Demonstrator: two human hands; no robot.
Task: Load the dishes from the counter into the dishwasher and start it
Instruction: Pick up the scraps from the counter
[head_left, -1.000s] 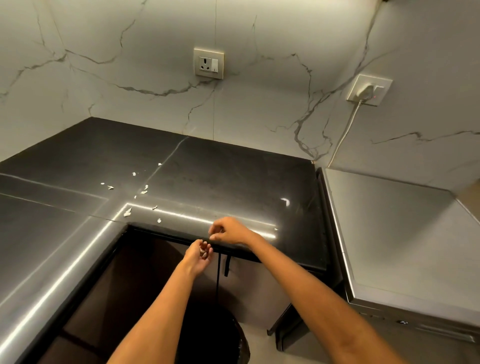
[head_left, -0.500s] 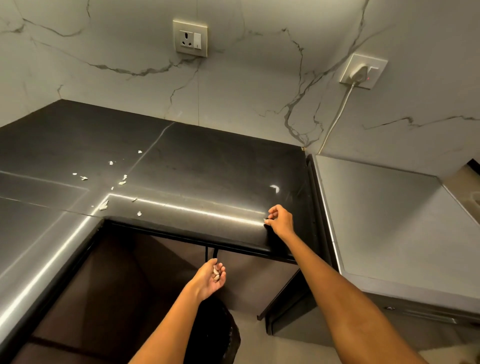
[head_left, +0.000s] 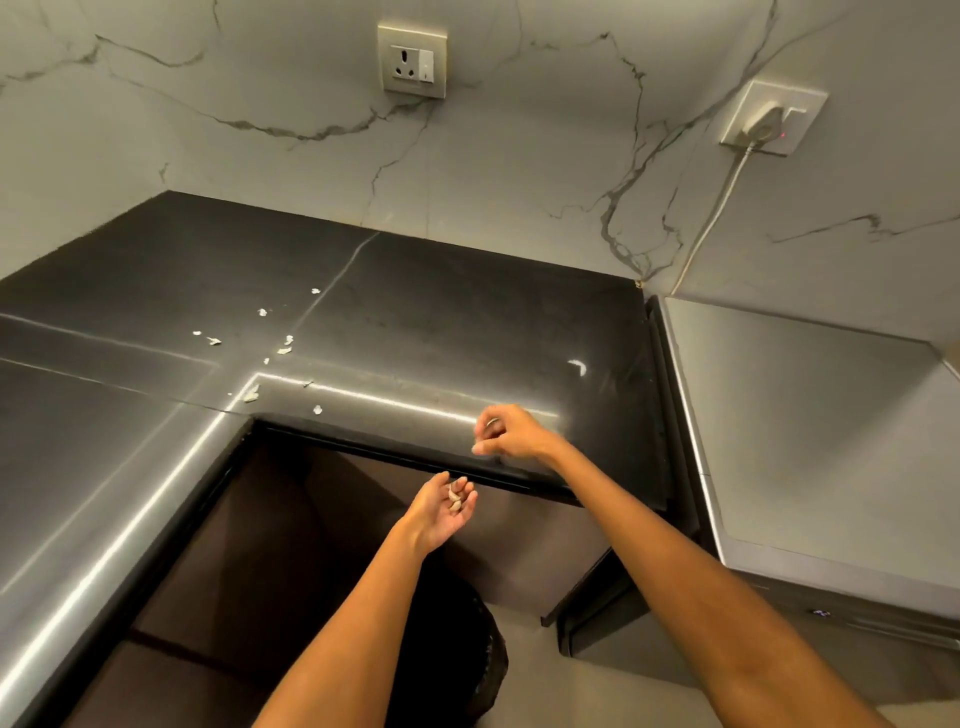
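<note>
Scraps (head_left: 283, 351) lie scattered on counter (head_left: 441, 322), left of right hand (head_left: 511, 434). Left hand (head_left: 441, 512) below counter edge, above bin (head_left: 467, 660). Dishwasher (head_left: 810, 441) just right of counter; socket (head_left: 412, 60) behind counter.

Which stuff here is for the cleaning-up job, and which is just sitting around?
For the job:
- dishwasher
- counter
- scraps on it
- left hand, cupped with bits
- right hand

Just there:
- empty wall socket
- plug
- black bin
</note>
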